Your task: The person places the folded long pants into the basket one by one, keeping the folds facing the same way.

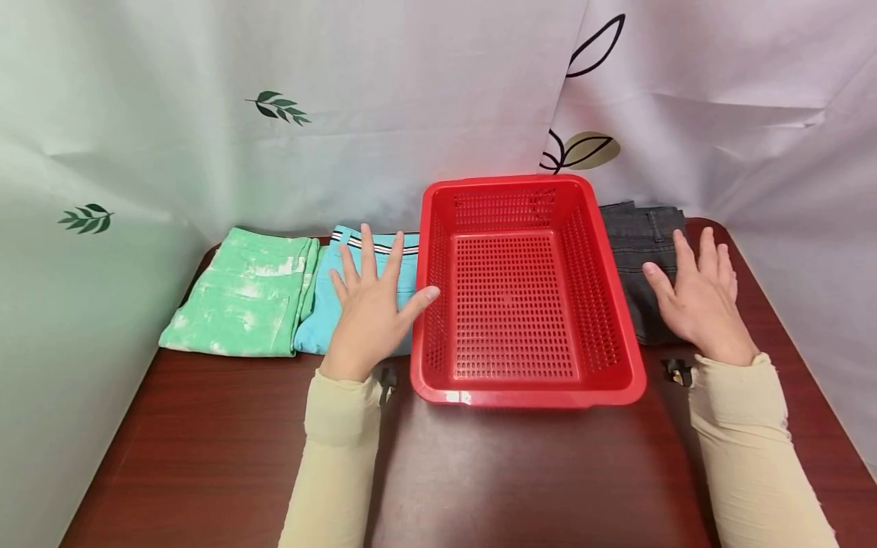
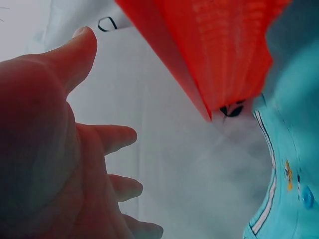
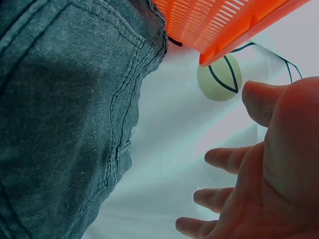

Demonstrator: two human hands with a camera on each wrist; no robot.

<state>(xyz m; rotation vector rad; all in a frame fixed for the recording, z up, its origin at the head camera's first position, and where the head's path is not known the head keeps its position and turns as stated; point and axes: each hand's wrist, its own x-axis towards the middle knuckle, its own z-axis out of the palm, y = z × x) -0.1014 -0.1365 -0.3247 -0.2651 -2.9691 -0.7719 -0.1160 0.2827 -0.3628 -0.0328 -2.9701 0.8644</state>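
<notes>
A red plastic basket (image 1: 511, 397) with slotted walls and bottom stands on the table between the two hands, holding nothing. My left hand (image 1: 366, 320) is spread with straight fingers over light blue folded trousers (image 1: 322, 312), its thumb overlapping the basket's left rim in the head view. My right hand (image 1: 706, 301) is spread the same way at the right, over dark grey folded jeans (image 1: 644, 243), apart from the basket. Both wrist views show bare palms with nothing held; the blue waistband (image 2: 269, 184) and the jeans (image 3: 65, 114) lie close by. The basket hides part of both garments.
Green tie-dyed folded cloth (image 1: 240, 304) lies at the far left, beside the blue trousers. A brown wooden table (image 1: 205, 426) carries everything. White curtains with leaf prints (image 1: 377, 114) hang behind the table and along both sides.
</notes>
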